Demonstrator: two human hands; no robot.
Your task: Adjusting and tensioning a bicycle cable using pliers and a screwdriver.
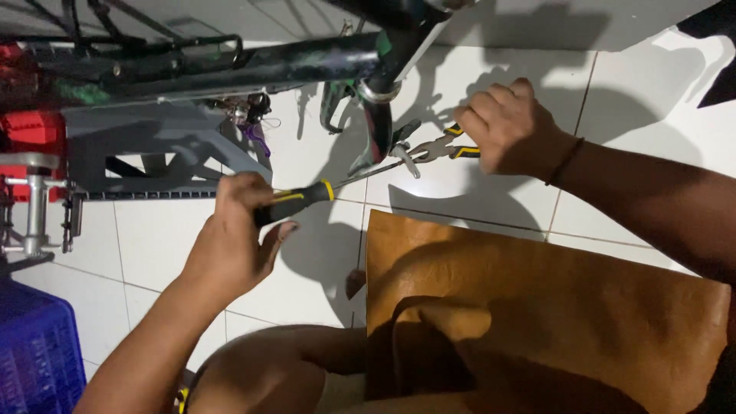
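My left hand (234, 234) grips a screwdriver (307, 198) with a black and yellow handle, its shaft pointing up and right toward the bicycle's bottom bracket (379, 123). My right hand (506, 126) is closed on the black and yellow handles of pliers (433, 147), whose jaws meet the screwdriver tip beside the dark frame tube. The bicycle frame (253, 65) runs across the top, dark with green marks.
A grey metal stand (153, 149) with red parts (27, 130) sits at the left on the white tiled floor (153, 245). A brown leather sheet (537, 299) lies over my lap. A blue plastic crate (34, 353) stands at the lower left.
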